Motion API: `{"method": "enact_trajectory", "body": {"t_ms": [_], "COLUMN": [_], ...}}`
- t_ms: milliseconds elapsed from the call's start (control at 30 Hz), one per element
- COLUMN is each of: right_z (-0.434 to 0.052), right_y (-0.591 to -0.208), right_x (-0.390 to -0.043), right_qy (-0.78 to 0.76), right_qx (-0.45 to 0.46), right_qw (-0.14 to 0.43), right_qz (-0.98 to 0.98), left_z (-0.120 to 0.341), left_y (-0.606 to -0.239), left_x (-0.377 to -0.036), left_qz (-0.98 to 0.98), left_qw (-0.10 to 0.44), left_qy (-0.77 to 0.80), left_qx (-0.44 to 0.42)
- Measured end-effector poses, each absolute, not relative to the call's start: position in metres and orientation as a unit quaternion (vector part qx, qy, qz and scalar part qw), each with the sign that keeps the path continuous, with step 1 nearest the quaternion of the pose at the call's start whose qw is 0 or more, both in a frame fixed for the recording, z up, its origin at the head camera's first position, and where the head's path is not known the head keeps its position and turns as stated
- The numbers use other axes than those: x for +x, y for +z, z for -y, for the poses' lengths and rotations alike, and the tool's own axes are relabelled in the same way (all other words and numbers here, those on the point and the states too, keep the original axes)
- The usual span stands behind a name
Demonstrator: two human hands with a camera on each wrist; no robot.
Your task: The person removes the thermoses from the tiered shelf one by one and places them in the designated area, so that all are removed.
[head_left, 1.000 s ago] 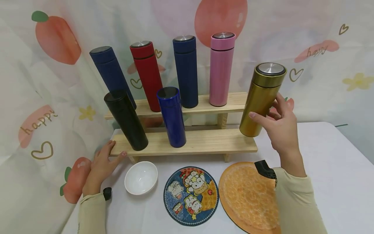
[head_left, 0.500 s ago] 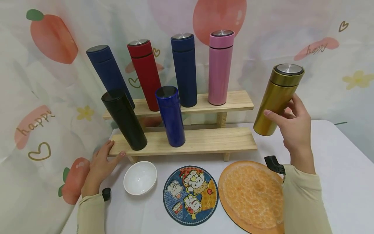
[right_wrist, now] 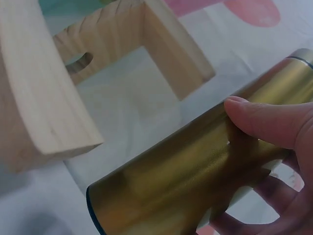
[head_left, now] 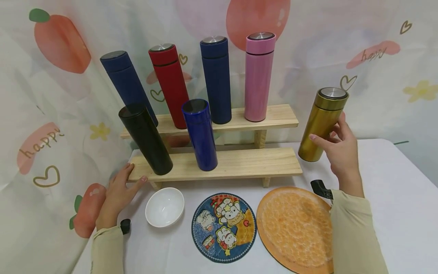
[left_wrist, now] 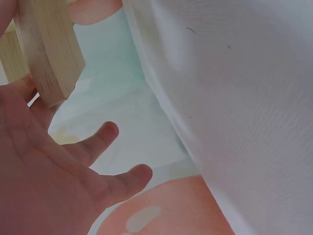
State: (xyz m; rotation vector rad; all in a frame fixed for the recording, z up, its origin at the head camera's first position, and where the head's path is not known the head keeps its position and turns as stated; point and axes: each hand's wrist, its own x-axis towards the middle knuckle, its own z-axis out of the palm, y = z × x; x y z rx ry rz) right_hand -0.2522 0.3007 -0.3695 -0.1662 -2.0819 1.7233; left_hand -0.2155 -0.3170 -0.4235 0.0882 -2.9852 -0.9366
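Observation:
My right hand (head_left: 342, 158) holds a gold thermos (head_left: 321, 127) with a steel-topped lid, thumb on the near side and fingers round the far side. In the right wrist view the gold thermos (right_wrist: 186, 171) slants off the end of the wooden shelf, apart from it. The two-tier wooden stand (head_left: 253, 163) carries a black thermos (head_left: 147, 140) and a shiny blue one (head_left: 200, 137) on its lower board. My left hand (head_left: 118, 192) grips that board's left end between thumb and fingers; in the left wrist view, two fingertips (left_wrist: 139, 176) stick out free of the wood (left_wrist: 51, 54).
On the upper board stand a navy thermos (head_left: 130, 83), a red one (head_left: 169, 87), another navy one (head_left: 216, 82) and a pink one (head_left: 259, 80). In front lie a white bowl (head_left: 165, 207), a cartoon-print round mat (head_left: 224, 228) and an orange round mat (head_left: 294, 228). A printed curtain (head_left: 308, 23) hangs behind.
The gold thermos has moved right, from over the lower board's right end to beside the stand, and has dipped slightly in the last half second. My left hand has stayed in place.

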Motion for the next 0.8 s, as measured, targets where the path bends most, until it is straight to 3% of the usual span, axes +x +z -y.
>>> {"method": "enact_trajectory", "body": {"t_ms": [500,800], "right_z": [-0.306,-0.31], "right_y": [-0.398,-0.405], "right_x": [-0.27,-0.287], "right_qy": [0.565,0.551], "right_qx": [-0.059,0.008], "right_qw": [0.181,0.159], "right_qz": [0.803,0.819], "left_z": [0.314,0.315], "left_y": [-0.426,-0.422], "left_x": [-0.214,-0.213], "left_qz": [0.951,0.951], "left_qw": [0.006,0.01], "left_qy": [-0.307,-0.308], "left_qx": [0.036,0.036]}}
